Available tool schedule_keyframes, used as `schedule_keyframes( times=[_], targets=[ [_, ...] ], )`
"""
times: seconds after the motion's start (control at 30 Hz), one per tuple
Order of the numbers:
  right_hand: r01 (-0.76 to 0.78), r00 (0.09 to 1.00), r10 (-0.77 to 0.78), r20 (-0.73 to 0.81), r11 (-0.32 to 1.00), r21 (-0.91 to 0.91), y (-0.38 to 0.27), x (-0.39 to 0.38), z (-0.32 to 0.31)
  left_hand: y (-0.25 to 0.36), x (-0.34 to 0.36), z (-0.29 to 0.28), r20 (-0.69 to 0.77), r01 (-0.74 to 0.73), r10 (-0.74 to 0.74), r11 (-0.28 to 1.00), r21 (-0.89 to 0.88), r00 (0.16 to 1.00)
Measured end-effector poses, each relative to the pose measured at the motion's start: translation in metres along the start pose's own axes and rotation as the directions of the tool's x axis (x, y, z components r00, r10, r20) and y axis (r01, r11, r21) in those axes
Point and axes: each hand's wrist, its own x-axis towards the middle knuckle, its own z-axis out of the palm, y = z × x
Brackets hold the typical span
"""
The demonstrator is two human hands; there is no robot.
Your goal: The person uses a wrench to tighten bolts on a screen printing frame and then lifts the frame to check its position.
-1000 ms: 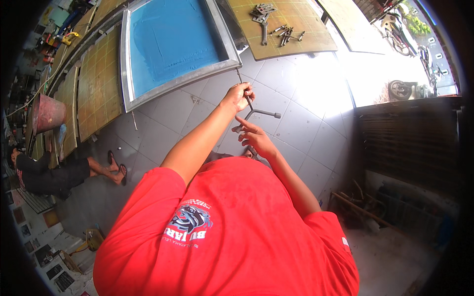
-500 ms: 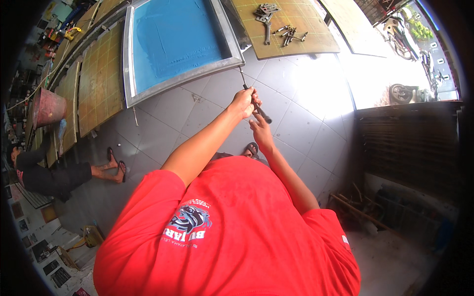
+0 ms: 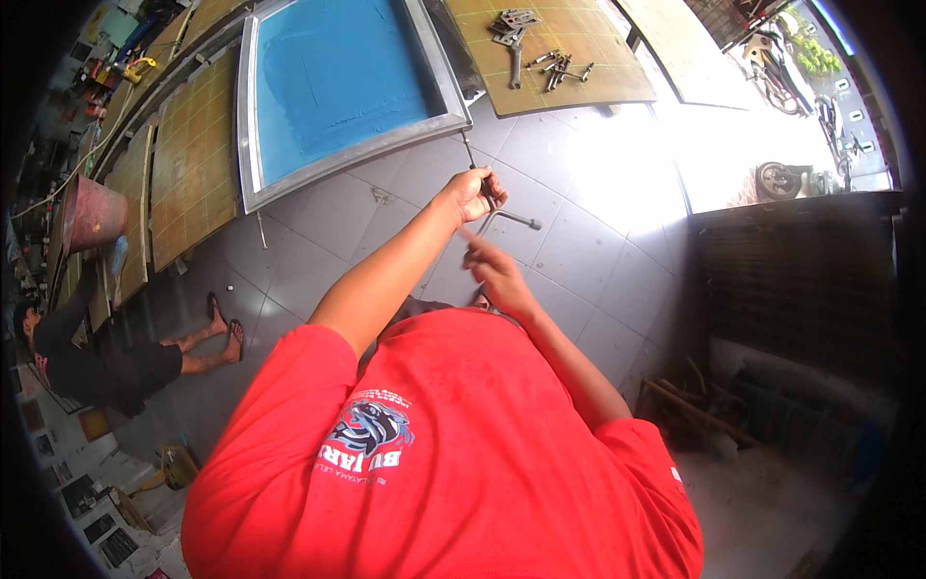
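Note:
My left hand is closed around the shaft of a bent-armed socket wrench. The wrench's thin far end reaches up to the near right corner of a metal-framed blue panel. One arm of the wrench sticks out to the right below my left fist, tipped with a socket. Just below this, my right hand is near the wrench, its fingers partly bent and apart, with the fingertips smeared by motion. Whether those fingertips touch the wrench I cannot make out.
Metal brackets, a spanner and several bolts lie on a board at the far right. A bucket and boards are on the left. Another person is at the left; a motorcycle wheel shows at right.
The wrench has turned, so its arm now points to the right. My right hand has dropped slightly down and left. My left hand has shifted slightly left, still gripping the shaft.

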Motion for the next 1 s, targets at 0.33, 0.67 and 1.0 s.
schedule_keyframes(
  times=[0.33,0.67,1.0],
  targets=[
    [0.09,0.934,-0.043,-0.355,0.989,0.116,-0.002,0.003,-0.048,0.003,0.003,-0.004,0.003,-0.078,0.077,0.996,0.036,0.997],
    [-0.118,0.951,0.103,-0.291,0.992,-0.034,0.033,0.022,-0.058,0.002,0.012,-0.012,0.007,-0.132,0.132,0.991,0.02,0.991],
    [-0.155,0.982,0.182,0.044,0.922,-0.354,0.033,0.017,-0.043,0.004,0.013,-0.009,0.046,-0.171,0.169,0.984,0.053,0.985]
  ],
)
